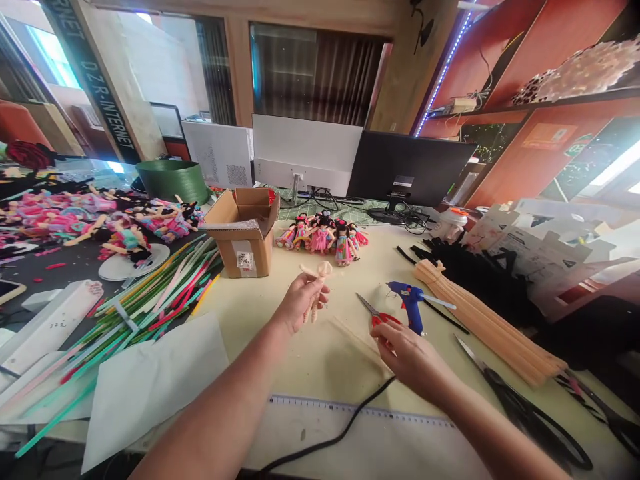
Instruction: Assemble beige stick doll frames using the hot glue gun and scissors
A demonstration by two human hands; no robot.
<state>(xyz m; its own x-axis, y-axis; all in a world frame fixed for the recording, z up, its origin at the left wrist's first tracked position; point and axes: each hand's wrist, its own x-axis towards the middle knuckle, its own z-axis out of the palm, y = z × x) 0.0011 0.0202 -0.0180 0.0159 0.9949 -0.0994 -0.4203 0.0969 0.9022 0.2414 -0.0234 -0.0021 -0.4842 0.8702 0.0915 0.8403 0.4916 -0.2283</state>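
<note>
My left hand (306, 300) is closed around a small beige doll figure (324, 270), made of what looks like fuzzy craft stem. Its round head and an arm stick out above my fingers, and its legs hang below. My right hand (407, 353) is lower and to the right, fingers curled at the red handles of a pair of scissors (384, 320) whose blades point away to the left. A thin beige stem (357, 335) runs beneath that hand; whether the fingers touch it is unclear. Just beyond is a blue glue gun (411, 303).
Finished dolls (323, 237) stand beside an open cardboard box (245, 247). Coloured stems (155, 293) lie left, a beige stem bundle (493, 320) right. Large black scissors (520, 400) lie near my right forearm. A black cable (345, 433) crosses the ruler (360, 408). Monitors (307, 150) line the back.
</note>
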